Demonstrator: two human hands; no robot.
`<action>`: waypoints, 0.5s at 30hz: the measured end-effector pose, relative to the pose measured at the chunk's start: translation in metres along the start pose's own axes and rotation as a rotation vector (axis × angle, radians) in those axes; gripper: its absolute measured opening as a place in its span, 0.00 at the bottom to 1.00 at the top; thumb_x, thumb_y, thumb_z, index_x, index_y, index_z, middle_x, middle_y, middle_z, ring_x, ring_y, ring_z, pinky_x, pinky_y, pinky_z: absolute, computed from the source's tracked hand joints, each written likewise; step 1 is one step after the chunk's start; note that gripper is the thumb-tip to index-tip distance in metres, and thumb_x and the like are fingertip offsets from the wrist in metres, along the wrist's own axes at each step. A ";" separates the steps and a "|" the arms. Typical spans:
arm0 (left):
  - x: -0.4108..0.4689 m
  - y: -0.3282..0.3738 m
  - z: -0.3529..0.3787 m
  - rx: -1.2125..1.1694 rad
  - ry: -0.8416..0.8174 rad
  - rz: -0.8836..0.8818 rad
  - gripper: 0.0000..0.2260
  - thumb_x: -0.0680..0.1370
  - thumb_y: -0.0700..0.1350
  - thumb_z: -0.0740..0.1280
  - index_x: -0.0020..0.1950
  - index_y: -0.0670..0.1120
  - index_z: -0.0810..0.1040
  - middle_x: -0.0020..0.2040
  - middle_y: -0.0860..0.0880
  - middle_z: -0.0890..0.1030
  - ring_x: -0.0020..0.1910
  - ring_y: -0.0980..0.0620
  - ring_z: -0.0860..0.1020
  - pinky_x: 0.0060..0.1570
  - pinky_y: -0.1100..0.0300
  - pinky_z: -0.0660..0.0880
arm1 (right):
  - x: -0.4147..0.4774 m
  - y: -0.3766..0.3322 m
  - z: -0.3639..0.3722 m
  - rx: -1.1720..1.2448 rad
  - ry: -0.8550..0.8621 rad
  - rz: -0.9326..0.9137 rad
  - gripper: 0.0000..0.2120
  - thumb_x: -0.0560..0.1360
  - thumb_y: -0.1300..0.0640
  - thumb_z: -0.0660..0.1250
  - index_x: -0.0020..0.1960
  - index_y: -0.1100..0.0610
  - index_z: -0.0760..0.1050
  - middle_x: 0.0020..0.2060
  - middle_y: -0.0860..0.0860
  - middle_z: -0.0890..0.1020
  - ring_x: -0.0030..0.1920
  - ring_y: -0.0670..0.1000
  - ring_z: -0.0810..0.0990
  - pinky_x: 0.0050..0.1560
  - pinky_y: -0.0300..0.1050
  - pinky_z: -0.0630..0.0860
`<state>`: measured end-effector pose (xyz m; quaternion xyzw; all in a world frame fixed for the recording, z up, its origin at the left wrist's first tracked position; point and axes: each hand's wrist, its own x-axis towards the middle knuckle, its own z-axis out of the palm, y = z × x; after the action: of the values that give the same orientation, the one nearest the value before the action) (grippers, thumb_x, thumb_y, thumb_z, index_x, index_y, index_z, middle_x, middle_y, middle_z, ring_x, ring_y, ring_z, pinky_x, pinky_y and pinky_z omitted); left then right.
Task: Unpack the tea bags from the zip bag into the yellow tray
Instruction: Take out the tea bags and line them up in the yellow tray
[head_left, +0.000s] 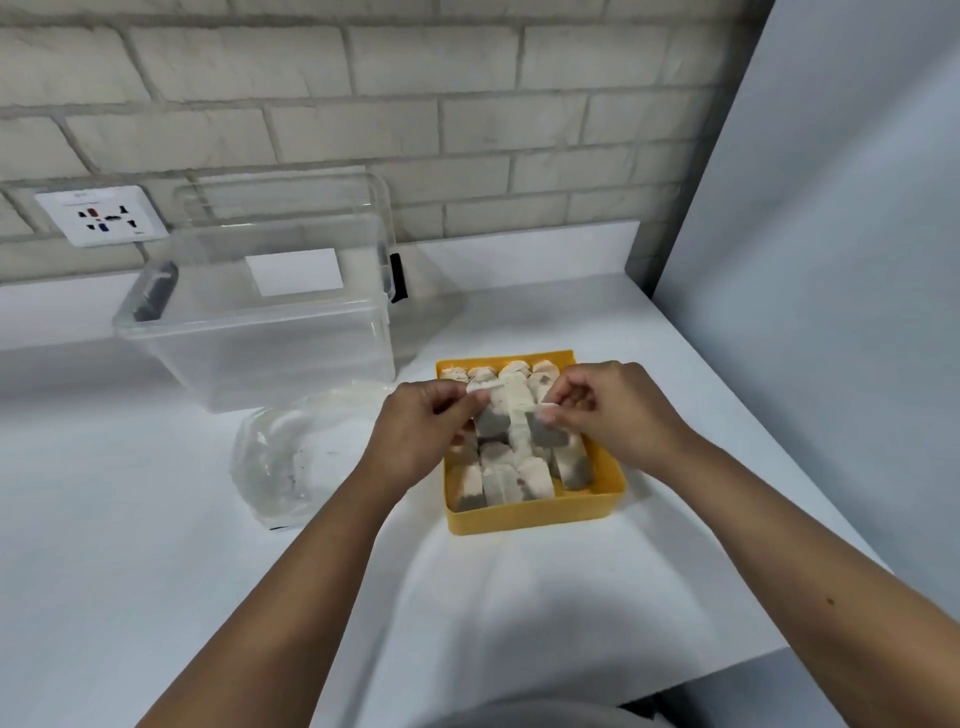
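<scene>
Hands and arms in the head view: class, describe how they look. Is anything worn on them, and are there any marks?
Both are bare: the left hand and right hand carry no gloves, rings or watch, and no sleeves show on either forearm. The right forearm has one small spot. A grey garment shows at the bottom edge.

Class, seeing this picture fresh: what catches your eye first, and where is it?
The bright yellow tray, packed with tea bags, sits right of centre on the white counter. Above it the left hand and right hand each pinch a tea bag. A crumpled zip bag lies just left.
</scene>
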<state>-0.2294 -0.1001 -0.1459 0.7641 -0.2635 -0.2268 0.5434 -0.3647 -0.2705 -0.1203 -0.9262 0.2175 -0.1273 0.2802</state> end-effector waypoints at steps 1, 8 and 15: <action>0.000 -0.001 0.004 0.010 -0.006 -0.007 0.08 0.78 0.47 0.71 0.43 0.44 0.85 0.40 0.46 0.86 0.38 0.48 0.84 0.44 0.57 0.82 | -0.005 0.008 -0.003 -0.044 -0.024 0.018 0.06 0.69 0.48 0.76 0.42 0.49 0.82 0.37 0.43 0.83 0.39 0.42 0.79 0.41 0.41 0.75; -0.002 -0.007 0.014 0.068 -0.006 -0.012 0.06 0.77 0.48 0.73 0.40 0.52 0.83 0.35 0.53 0.83 0.34 0.53 0.80 0.41 0.57 0.79 | -0.028 0.032 0.008 -0.264 -0.077 0.094 0.07 0.71 0.43 0.73 0.41 0.45 0.79 0.36 0.40 0.79 0.47 0.44 0.75 0.54 0.46 0.62; -0.004 -0.014 0.013 0.131 -0.027 -0.023 0.05 0.76 0.48 0.73 0.42 0.49 0.83 0.34 0.53 0.81 0.35 0.55 0.77 0.36 0.70 0.71 | -0.028 0.036 0.029 -0.531 0.022 0.108 0.11 0.73 0.39 0.67 0.46 0.44 0.82 0.57 0.43 0.73 0.60 0.49 0.65 0.55 0.45 0.55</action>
<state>-0.2386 -0.1027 -0.1624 0.7979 -0.2762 -0.2255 0.4861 -0.3907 -0.2710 -0.1675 -0.9529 0.2954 -0.0609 0.0315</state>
